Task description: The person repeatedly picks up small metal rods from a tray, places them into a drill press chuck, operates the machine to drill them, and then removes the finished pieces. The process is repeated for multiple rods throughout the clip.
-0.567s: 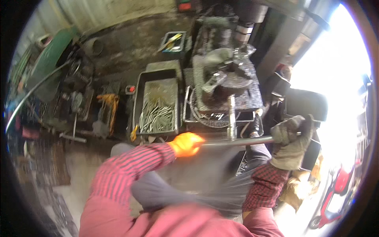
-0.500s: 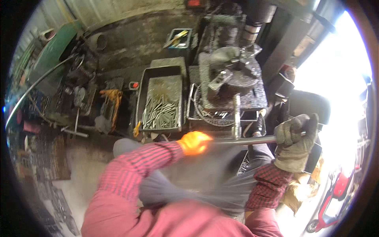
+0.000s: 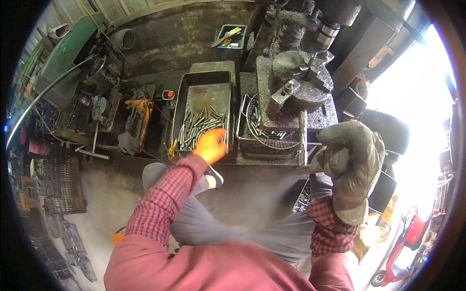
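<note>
My left hand (image 3: 211,146), in an orange glove, reaches into the near end of a dark metal tray (image 3: 182,97). Its fingers curl down at a heap of short metal rods (image 3: 194,127); whether a rod is between them is hidden. My right hand (image 3: 345,157), in a thick grey work glove, is closed near the front of the machine. A blurred metal bar (image 3: 293,170) runs leftward from it. Just beyond stands a drill press with a round clamping fixture (image 3: 303,87), whose upright handle (image 3: 302,133) hangs at its front.
A wire basket with more rods (image 3: 255,123) sits left of the fixture. Another rod container (image 3: 302,196) is below, by my right leg. A small tray with a brush (image 3: 230,38) lies at the back. A second machine (image 3: 99,109) and yellow cloth (image 3: 141,116) are left.
My left hand has left the bar and moved left and away from me, into the rod tray. My right hand stays at the bar's right end, slightly lower and left.
</note>
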